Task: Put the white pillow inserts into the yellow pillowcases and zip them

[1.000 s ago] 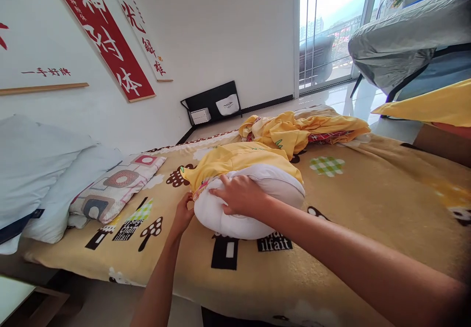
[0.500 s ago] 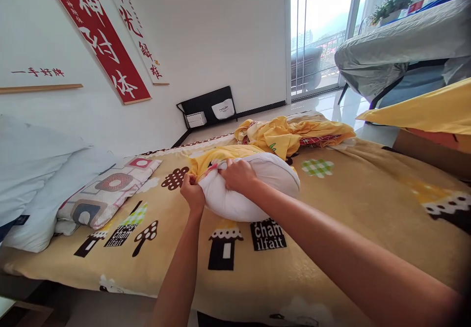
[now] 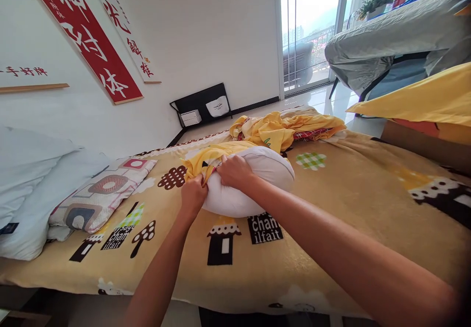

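Hands are meeting at the near end of a white pillow (image 3: 257,179) that is lying on the patterned blanket (image 3: 349,204) in the middle of the bed. Left hand (image 3: 194,195) is pinching the yellow pillowcase (image 3: 206,156) bunched at the pillow's edge, fingers closed on the cloth. Right hand (image 3: 235,171) is gripping the pillow's end just beside it. Crumpled yellow bedding (image 3: 283,128) is lying behind the pillow, and a patterned cushion (image 3: 106,189) is sitting well to the left.

A white wall (image 3: 206,32) carries red banners (image 3: 83,37) with white characters. A black rack (image 3: 200,108) leans at the wall's foot on the pale glossy floor (image 3: 316,98). Daylight comes through glass doors (image 3: 309,27). A grey-covered table (image 3: 386,37) stands beside them.
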`<state>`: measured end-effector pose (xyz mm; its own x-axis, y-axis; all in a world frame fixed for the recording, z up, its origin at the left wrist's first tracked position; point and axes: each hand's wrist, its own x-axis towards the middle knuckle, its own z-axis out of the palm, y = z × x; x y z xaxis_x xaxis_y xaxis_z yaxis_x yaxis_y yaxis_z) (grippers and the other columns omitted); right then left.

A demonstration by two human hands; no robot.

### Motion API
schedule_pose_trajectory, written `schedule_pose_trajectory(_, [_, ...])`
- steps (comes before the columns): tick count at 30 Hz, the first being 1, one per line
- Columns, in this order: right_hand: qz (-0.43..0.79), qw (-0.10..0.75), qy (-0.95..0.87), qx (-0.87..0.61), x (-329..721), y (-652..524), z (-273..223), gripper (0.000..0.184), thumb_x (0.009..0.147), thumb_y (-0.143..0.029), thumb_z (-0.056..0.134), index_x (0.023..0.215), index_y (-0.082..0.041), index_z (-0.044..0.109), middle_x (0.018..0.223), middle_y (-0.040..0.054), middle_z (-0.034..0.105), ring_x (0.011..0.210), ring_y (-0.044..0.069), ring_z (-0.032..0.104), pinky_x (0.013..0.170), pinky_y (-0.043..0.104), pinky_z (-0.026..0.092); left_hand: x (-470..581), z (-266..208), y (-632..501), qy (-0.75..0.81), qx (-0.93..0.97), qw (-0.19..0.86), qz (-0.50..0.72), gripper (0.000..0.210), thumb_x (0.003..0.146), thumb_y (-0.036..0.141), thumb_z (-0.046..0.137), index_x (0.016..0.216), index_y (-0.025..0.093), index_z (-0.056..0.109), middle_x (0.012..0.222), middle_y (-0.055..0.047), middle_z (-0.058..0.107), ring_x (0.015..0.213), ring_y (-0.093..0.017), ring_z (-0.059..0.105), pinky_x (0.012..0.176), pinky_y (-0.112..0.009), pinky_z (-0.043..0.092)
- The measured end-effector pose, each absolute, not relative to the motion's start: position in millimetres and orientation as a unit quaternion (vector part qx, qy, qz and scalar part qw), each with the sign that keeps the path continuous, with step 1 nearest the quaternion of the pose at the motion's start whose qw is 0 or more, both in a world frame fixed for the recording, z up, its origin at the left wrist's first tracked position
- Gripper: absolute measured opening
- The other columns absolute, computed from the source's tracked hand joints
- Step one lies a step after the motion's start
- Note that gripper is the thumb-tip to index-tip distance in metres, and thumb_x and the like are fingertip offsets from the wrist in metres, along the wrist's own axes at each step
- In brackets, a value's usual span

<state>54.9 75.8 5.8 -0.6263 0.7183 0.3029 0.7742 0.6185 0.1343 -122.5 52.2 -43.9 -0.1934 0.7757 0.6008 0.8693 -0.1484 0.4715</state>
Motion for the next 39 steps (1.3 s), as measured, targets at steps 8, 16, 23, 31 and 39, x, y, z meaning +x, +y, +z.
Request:
schedule_pose_trajectory(8, [-0.150, 0.163, -0.914, -0.340, 55, 70, -13, 0.028, 0.082, -0.023, 0.049, 0.099, -0.015, 0.069, 0.099, 0.0160, 0.062, 0.076, 0.026, 0.064, 0.060, 0.034, 0.045, -124, -118, 47, -0.638, -0.484, 0.191, -0.568, 0.017, 0.077, 0.025, 0.047, 0.064, 0.023, 0.036, 0.062, 0.001, 0.040, 0.063, -0.016, 0.041, 0.065, -0.029, 0.036])
schedule_pose_trajectory(16, [-0.136, 0.171, -0.922, -0.319, 48, 59, -13, 0.027, 0.083, -0.023, 0.050, 0.100, -0.014, 0.069, 0.100, 0.0157, 0.062, 0.076, 0.025, 0.063, 0.060, 0.034, 0.046, -176, -141, 7, -0.603, -0.619, 0.084, -0.497, 0.025, 0.069, 0.032, 0.055, 0.091, 0.020, 0.056, 0.090, -0.005, 0.061, 0.090, -0.021, 0.059, 0.081, -0.034, 0.048])
schedule_pose_trajectory(23, [-0.116, 0.178, -0.918, -0.335, 54, 53, -10, 0.028, 0.082, -0.023, 0.050, 0.101, -0.014, 0.069, 0.101, 0.0165, 0.061, 0.079, 0.024, 0.063, 0.062, 0.033, 0.045, -161, -144, 23, -0.667, -0.538, 0.070, -0.510, 0.012, 0.068, 0.026, 0.056, 0.077, 0.019, 0.058, 0.071, -0.001, 0.058, 0.071, -0.017, 0.054, 0.069, -0.030, 0.045])
schedule_pose_trajectory(31, [-0.096, 0.176, -0.903, -0.379, 61, 54, -4, 0.032, 0.085, -0.022, 0.045, 0.107, -0.015, 0.067, 0.107, 0.0173, 0.059, 0.080, 0.023, 0.062, 0.065, 0.033, 0.045, -110, -151, 50, -0.721, -0.350, 0.059, -0.595, 0.016, 0.078, 0.030, 0.052, 0.089, 0.019, 0.054, 0.080, -0.006, 0.060, 0.071, -0.019, 0.053, 0.061, -0.032, 0.043])
schedule_pose_trajectory(39, [-0.113, 0.173, -0.901, -0.382, 70, 55, -4, 0.033, 0.085, -0.025, 0.046, 0.110, -0.019, 0.066, 0.107, 0.0149, 0.058, 0.080, 0.023, 0.062, 0.065, 0.033, 0.044, -128, -164, 39, -0.667, -0.419, -0.013, -0.616, 0.036, 0.079, 0.034, 0.052, 0.112, 0.019, 0.047, 0.109, -0.010, 0.062, 0.096, -0.019, 0.062, 0.079, -0.031, 0.050])
